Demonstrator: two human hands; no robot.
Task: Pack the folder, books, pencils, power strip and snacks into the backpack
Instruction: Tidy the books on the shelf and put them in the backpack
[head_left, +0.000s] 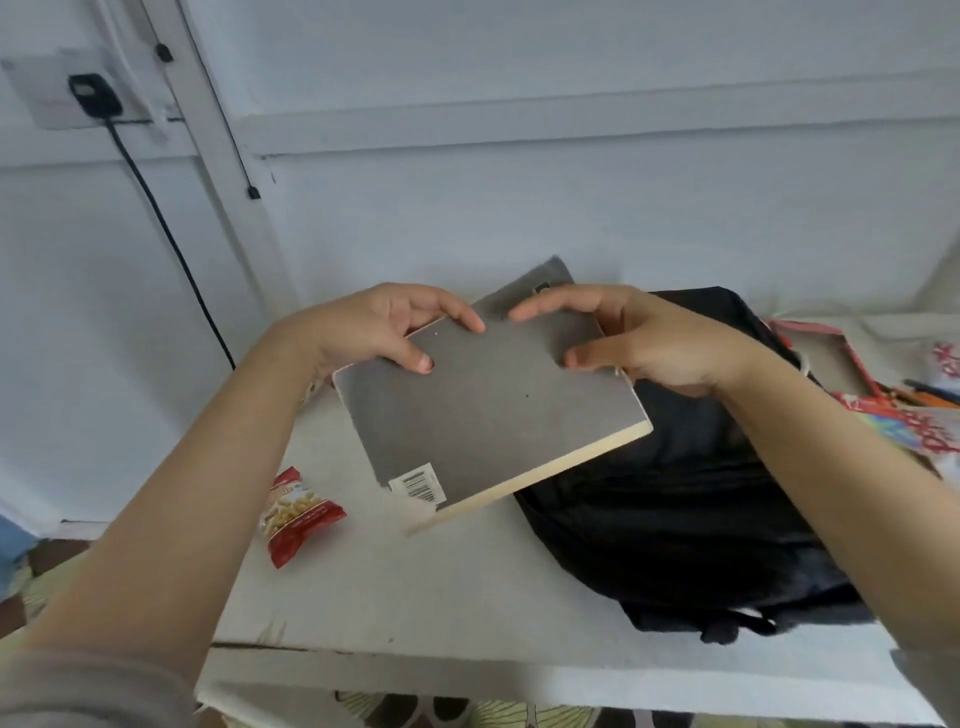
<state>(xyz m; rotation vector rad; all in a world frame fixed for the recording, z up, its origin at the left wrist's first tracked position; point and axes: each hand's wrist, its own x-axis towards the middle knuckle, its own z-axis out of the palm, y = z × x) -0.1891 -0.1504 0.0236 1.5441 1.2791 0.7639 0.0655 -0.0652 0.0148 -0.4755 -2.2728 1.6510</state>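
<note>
I hold a grey book (488, 410) with a barcode sticker above the table, tilted, its page edge facing me. My left hand (384, 327) grips its far left corner and my right hand (639, 338) grips its far right edge. A second grey book or folder (540, 280) shows just behind it. The black backpack (675, 493) lies flat on the table under the book's right side. A red snack packet (296, 514) lies on the table to the left. Pencils (924, 395) lie at the far right.
The white table (415, 597) stands against a pale wall. A red-edged box or tray (831, 358) and patterned paper (930, 431) sit at the right edge. A black plug and cable (98, 98) hang on the wall at the left.
</note>
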